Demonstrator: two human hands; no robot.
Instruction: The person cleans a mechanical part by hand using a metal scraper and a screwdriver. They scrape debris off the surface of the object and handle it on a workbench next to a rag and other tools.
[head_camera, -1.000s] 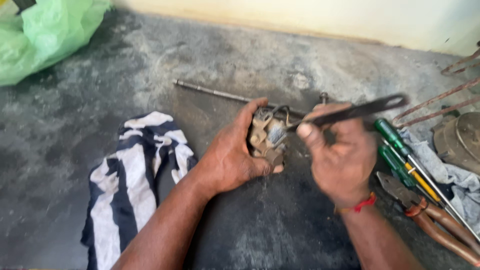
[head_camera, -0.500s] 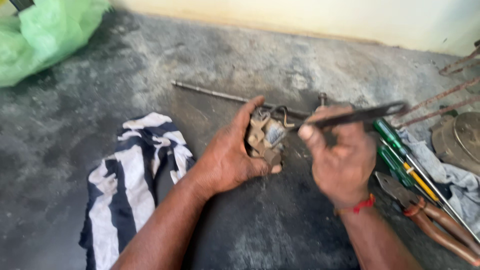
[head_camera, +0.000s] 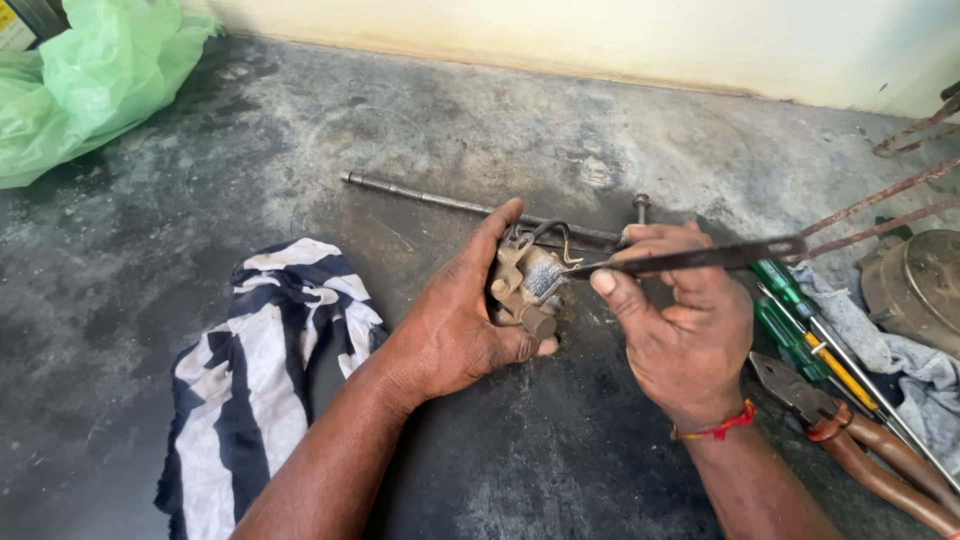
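Note:
My left hand grips a small greasy metal part with a wire clip on top, holding it just above the dark concrete floor. My right hand holds a thin flat dark metal strip, and the strip's tip touches the part's right side. A red thread is tied around my right wrist. Behind the hands, a long metal rod lies on the floor.
A black-and-white striped cloth lies to the left. A green plastic bag sits at the far left. To the right lie green-handled screwdrivers, pliers, a grey rag, a round metal cover and rusty rods.
The hands have stayed in about the same place. The strip's tip has shifted slightly against the part; my left hand keeps its grip.

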